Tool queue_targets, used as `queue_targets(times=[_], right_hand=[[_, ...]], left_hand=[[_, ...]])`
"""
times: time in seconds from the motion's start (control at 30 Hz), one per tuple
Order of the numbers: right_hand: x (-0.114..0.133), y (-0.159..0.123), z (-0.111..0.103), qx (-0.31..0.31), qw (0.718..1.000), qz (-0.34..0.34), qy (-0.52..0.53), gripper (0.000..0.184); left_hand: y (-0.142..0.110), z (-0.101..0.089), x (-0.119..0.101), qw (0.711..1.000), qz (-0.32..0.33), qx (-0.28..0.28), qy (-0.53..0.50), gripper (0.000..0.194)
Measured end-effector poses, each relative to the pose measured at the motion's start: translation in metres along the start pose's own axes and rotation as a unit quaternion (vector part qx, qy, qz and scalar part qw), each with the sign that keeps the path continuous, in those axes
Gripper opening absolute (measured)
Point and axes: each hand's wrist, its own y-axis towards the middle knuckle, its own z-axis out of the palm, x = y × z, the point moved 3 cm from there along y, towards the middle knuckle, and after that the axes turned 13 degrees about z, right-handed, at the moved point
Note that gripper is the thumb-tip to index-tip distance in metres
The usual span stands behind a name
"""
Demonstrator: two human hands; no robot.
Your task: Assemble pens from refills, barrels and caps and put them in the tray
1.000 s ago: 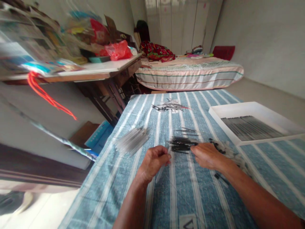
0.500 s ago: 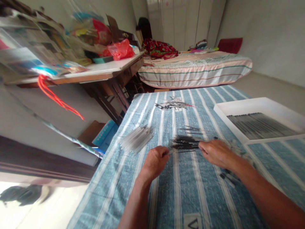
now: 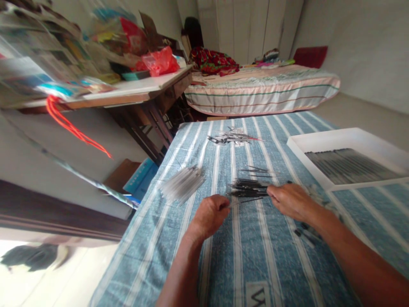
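A pile of thin black rods (image 3: 247,188), resembling pen refills, lies on the striped blue cloth. At its right end, my right hand (image 3: 289,198) is closed in a pinch on the tip of a black rod. My left hand (image 3: 211,214) is closed just left of the pile, thumb against the fingers; what it holds is too small or hidden to tell. Beyond it lies a bundle of clear, whitish thin tubes (image 3: 183,183). A few loose black rods (image 3: 257,171) lie behind the pile.
A white open box (image 3: 332,186) at right holds a row of dark-tipped clear sticks. Small clear and black pieces (image 3: 306,235) lie by my right forearm. More mixed thin sticks (image 3: 234,137) lie at the far side. A cluttered desk (image 3: 134,96) stands left, a bed (image 3: 262,91) behind.
Both hands stay almost in place, and my right fingers still touch the pile's right end. The whole view has shifted slightly. A translucent bit by my left fingertips is now hard to see.
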Motion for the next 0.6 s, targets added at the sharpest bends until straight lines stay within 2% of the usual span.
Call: queue_targets(times=[0.17, 0.37, 0.5, 0.6], right_hand=[[0.003, -0.003, -0.003, -0.006, 1.0, -0.014, -0.012, 0.02], [0.003, -0.006, -0.007, -0.024, 1.0, -0.009, -0.015, 0.019], [0.012, -0.011, -0.008, -0.094, 0.995, -0.038, 0.02, 0.017], [0.026, -0.018, -0.014, -0.177, 0.974, -0.11, 0.093, 0.021]], left_hand=[[0.0, 0.003, -0.001, 0.999, 0.015, 0.037, -0.018, 0.015], [0.0, 0.004, -0.002, 0.994, 0.02, 0.053, -0.097, 0.015], [0.001, 0.008, -0.006, 0.989, 0.007, 0.042, -0.139, 0.015], [0.003, 0.013, -0.012, 0.982, -0.002, 0.017, -0.19, 0.011]])
